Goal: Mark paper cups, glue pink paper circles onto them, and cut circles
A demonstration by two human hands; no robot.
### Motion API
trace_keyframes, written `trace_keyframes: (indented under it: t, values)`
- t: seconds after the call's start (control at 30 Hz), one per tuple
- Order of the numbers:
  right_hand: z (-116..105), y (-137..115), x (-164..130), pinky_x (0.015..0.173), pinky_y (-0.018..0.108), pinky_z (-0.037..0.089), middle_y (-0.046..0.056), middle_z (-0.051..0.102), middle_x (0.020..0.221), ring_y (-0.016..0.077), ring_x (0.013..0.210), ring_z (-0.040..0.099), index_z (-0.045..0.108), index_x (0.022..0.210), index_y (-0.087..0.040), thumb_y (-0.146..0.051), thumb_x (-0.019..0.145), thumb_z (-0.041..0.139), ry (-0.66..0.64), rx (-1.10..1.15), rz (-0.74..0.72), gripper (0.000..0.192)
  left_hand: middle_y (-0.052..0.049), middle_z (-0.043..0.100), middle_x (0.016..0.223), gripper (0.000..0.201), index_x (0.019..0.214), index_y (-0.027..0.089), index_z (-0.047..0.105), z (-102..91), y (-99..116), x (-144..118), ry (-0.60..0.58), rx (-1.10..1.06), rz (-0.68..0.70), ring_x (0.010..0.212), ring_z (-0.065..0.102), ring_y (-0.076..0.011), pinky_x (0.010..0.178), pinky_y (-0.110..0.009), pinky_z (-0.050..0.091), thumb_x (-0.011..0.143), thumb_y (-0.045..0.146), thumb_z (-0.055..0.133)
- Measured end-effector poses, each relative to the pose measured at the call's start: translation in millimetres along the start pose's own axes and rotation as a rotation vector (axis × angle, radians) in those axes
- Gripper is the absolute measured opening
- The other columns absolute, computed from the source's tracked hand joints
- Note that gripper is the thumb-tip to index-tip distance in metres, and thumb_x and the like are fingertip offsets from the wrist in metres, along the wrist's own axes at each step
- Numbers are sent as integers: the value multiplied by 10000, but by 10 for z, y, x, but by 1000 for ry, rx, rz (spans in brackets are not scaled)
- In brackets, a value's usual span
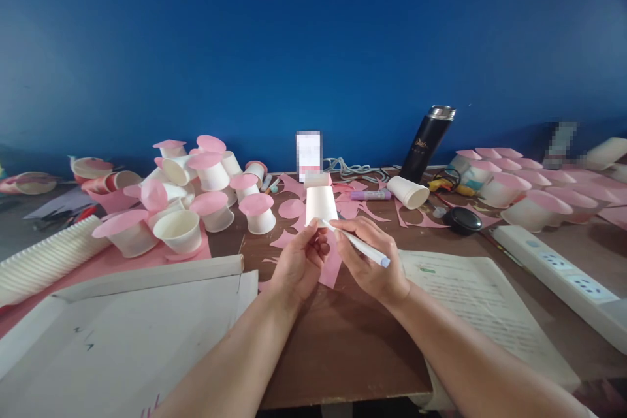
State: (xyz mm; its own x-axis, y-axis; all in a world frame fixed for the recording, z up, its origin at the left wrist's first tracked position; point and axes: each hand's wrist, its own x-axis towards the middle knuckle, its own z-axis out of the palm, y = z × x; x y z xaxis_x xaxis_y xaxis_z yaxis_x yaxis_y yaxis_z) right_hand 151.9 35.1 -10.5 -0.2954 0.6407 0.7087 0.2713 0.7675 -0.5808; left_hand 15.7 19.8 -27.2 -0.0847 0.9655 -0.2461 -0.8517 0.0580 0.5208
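Observation:
A small white paper cup (321, 204) is held over the middle of the table by my left hand (300, 261), its fingers closed at the near end. My right hand (373, 261) grips a white marker (361, 245) with a pale blue end. The marker's tip is at the cup's near edge; whether it touches is hard to tell. Pink paper scraps (332, 269) lie beneath and around my hands. Beyond them are a purple tube (369, 195) and another white paper cup (407, 192) lying on its side.
Several pink-topped cups (210, 173) crowd the left, beside a long stack of nested cups (53, 258). More pink-topped cups (536, 207) stand at right. A black bottle (426, 144) leans by the blue wall. A power strip (563, 274) and an open notebook (470, 307) lie at right.

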Motion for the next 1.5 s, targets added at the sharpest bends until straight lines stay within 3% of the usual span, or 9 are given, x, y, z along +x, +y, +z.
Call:
trace_keyframes:
  t: [0.43, 0.83, 1.07, 1.37, 1.5]
  values:
    - [1, -4, 6, 747, 314, 522, 39, 690, 877, 174, 801, 641, 658, 1003, -224, -222, 863, 571, 48, -27, 12, 165, -40, 611, 702, 86, 802, 93, 641, 15, 11, -17, 22, -17, -4, 605, 548, -71, 574, -170, 464, 796, 173, 671]
    - [-8, -12, 8, 756, 308, 519, 39, 694, 895, 166, 800, 640, 655, 1007, -222, -208, 867, 569, 8, 7, 5, 165, -38, 613, 696, 53, 782, 89, 640, 11, 34, -24, 11, -34, -3, 598, 554, -64, 566, -154, 479, 785, 132, 671]
    - [-6, -3, 17, 778, 300, 503, 32, 679, 906, 160, 820, 630, 647, 1030, -216, -193, 878, 563, 76, -10, 34, 175, -27, 588, 721, 51, 825, 98, 612, 35, 66, -29, 33, -120, 16, 578, 537, -49, 536, -143, 478, 847, 143, 611]
    - [7, 8, 33, 754, 264, 488, 25, 682, 892, 151, 814, 629, 658, 985, -208, -224, 887, 560, 41, 5, 93, 139, -53, 567, 800, 117, 814, 75, 585, -14, 103, 38, -34, -158, 24, 624, 547, -43, 573, -143, 497, 888, 64, 495]
    - [5, 12, 28, 758, 263, 479, 21, 680, 892, 149, 817, 623, 653, 993, -214, -220, 888, 557, 53, -5, 82, 142, -65, 568, 818, 135, 814, 73, 578, -42, 139, 80, -4, -184, 33, 606, 542, -40, 550, -140, 493, 894, 55, 471]
